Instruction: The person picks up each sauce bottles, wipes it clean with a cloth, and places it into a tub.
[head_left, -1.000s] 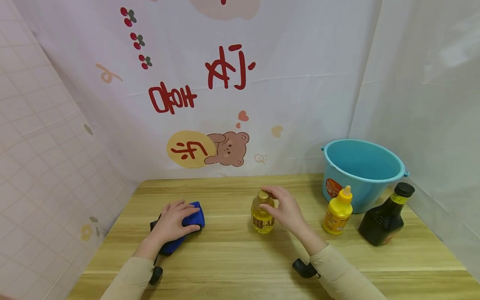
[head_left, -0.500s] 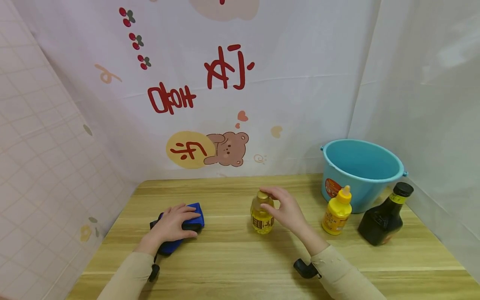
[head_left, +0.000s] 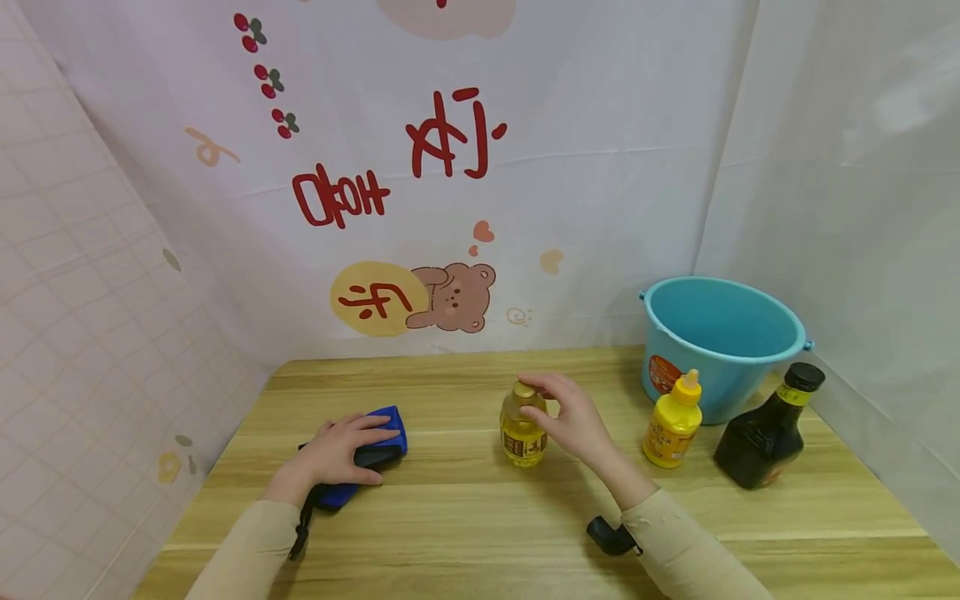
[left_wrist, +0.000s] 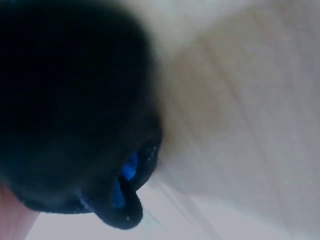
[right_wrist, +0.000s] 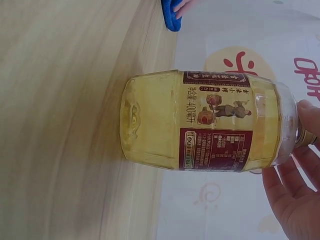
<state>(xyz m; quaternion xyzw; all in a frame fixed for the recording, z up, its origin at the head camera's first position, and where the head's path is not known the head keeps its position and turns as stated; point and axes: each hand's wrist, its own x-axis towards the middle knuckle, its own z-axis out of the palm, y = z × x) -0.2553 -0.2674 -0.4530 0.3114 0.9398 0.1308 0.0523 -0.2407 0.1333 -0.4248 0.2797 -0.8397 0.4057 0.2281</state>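
Near the middle of the table a small bottle of golden cooking oil (head_left: 523, 442) stands upright. My right hand (head_left: 573, 421) holds it at the gold cap and neck, thumb on the near side, fingers behind. In the right wrist view, the oil bottle (right_wrist: 215, 120) shows its brown label, its base close over the wood. At left, my left hand (head_left: 341, 452) rests with extended fingers on a blue and black soft item (head_left: 391, 424), partly covered by the palm. Its dark part (left_wrist: 75, 115) fills much of the left wrist view, blurred, with bits of blue.
On the right stand a yellow squeeze bottle (head_left: 672, 425), a dark sauce bottle (head_left: 761, 446) with a black cap, and a light blue bucket (head_left: 701, 392) behind them. A white printed curtain (head_left: 600, 208) hangs along the table's back edge.
My left hand has slid slightly left and back over the blue and black item, uncovering more of its black part. The right hand keeps its hold on the oil bottle, which stays in place.
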